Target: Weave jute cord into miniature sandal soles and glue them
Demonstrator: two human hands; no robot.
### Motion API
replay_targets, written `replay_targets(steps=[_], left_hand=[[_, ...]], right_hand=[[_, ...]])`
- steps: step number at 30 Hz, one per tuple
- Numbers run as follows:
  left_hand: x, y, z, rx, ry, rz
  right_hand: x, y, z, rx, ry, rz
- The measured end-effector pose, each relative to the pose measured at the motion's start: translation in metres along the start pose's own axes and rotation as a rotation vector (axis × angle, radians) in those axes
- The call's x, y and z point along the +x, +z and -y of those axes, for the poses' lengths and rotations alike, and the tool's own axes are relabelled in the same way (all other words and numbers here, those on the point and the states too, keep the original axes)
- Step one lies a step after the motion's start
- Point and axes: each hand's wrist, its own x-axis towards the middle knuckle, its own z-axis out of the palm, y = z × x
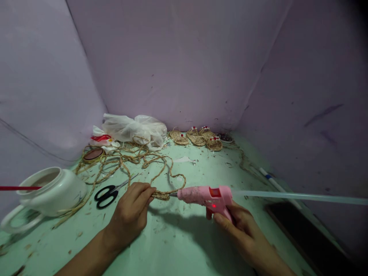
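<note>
My left hand [130,211] pinches a small coiled piece of braided straw rope [161,195], its fingers closed at the left end of the coil. In my right hand [241,230] is a pink glue gun [205,195], gripped by its handle, with a red light lit on its side. The metal nozzle points left and meets the right end of the coil; whether glue is coming out is too small to tell. A long translucent glue stick [287,196] sticks out of the gun's back. From the coil, loose rope [182,177] loops away toward the back left.
Black-handled scissors [107,195] lie left of my left hand. A white teapot [64,191] stands at far left. Behind are a plastic bag [135,128], tangled rope [123,157] and several beaded straw slippers [196,137]. A dark flat object [304,234] and a white pen-like stick [271,179] lie right.
</note>
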Motion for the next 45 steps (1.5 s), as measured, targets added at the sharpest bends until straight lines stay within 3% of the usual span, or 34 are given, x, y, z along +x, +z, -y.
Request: replay_targets(steps=[26, 36, 45], left_hand=[[-0.002, 0.0, -0.003, -0.022, -0.13, -0.014], [-0.001, -0.004, -0.016, -0.186, -0.252, 0.057], [-0.001, -0.005, -0.022, -0.176, -0.377, 0.122]], right_hand=[[0.0, 0.0, 0.003, 0.068, 0.039, 0.015], [-0.001, 0.002, 0.002, 0.102, -0.001, 0.009], [0.0, 0.005, 0.001, 0.113, 0.006, -0.018]])
